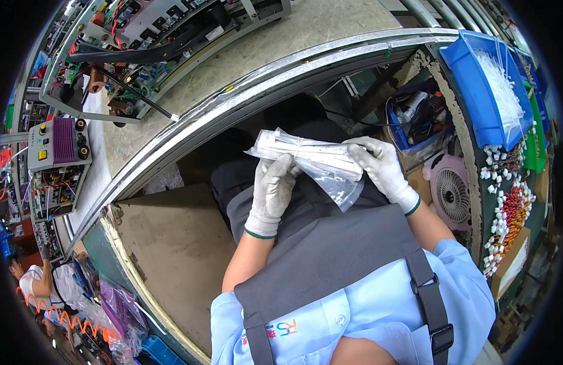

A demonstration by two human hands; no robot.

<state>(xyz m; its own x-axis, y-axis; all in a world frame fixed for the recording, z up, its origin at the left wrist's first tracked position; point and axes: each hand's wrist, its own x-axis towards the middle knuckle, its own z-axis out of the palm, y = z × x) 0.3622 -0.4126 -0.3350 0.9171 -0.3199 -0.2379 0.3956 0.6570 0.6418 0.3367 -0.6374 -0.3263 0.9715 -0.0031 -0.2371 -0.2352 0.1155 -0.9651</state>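
Note:
Above my lap, both gloved hands hold a clear plastic bag wrapped around a bundle of long white strips. What the strips are I cannot make out. My left hand is closed on the bag's left part, with thumb and fingers pinching its lower side. At the other end, my right hand grips the bundle between thumb and fingers. The bag's loose corner hangs down between the hands, with small white bits inside. Both hands wear white knit gloves with green cuffs.
An open metal chassis with circuit boards and cables stands on the workbench. To the right are a blue bin of white ties, a pink fan and several wire connectors. A blue tool basket sits under the bench. Another person works at far left.

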